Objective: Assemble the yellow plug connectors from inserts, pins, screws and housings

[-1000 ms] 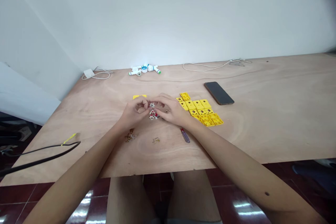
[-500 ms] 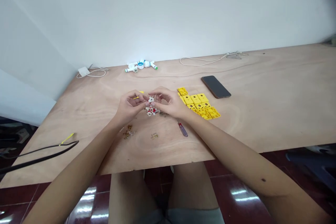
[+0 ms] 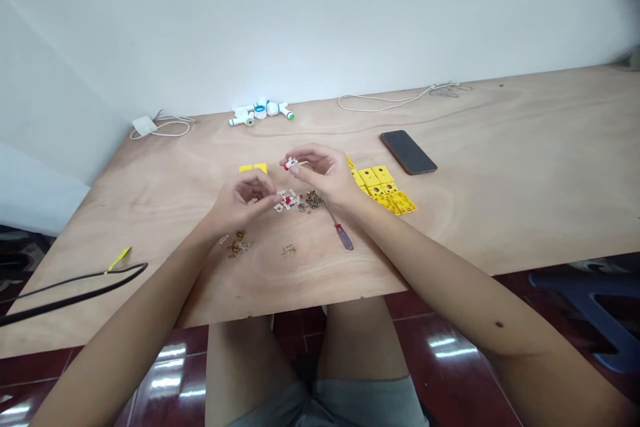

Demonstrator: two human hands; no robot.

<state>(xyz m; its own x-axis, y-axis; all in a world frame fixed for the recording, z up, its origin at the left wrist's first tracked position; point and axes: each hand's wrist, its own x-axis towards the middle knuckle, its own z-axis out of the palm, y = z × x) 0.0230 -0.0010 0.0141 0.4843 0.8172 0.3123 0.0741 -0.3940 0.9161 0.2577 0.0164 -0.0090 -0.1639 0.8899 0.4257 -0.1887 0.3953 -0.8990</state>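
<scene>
My right hand (image 3: pixel 326 172) pinches a small white part with red on it (image 3: pixel 291 163) between thumb and fingertips, raised over the table. Lower and to the left, my left hand (image 3: pixel 246 199) is curled, its thumb and fingers close together beside a pile of small white and red pieces (image 3: pixel 286 201); whether it grips anything is too small to tell. Small dark metal pieces (image 3: pixel 313 199) lie right of that pile. Two yellow pieces (image 3: pixel 253 168) lie behind my left hand. Several yellow housings (image 3: pixel 376 177) stand in rows, partly hidden by my right hand.
A screwdriver (image 3: pixel 343 237) and small brass pieces (image 3: pixel 289 250) lie near the front, with brass and clear bits (image 3: pixel 239 245) further left. A phone (image 3: pixel 409 152) lies at the right. White-blue fittings (image 3: pixel 261 109) and white cables (image 3: pixel 385 106) lie along the wall. A black cable (image 3: pixel 75 300) crosses the left.
My hands have moved apart. The right one has lifted away with the white part, which now shows red, while the left has dropped beside the pile. The view has shifted slightly.
</scene>
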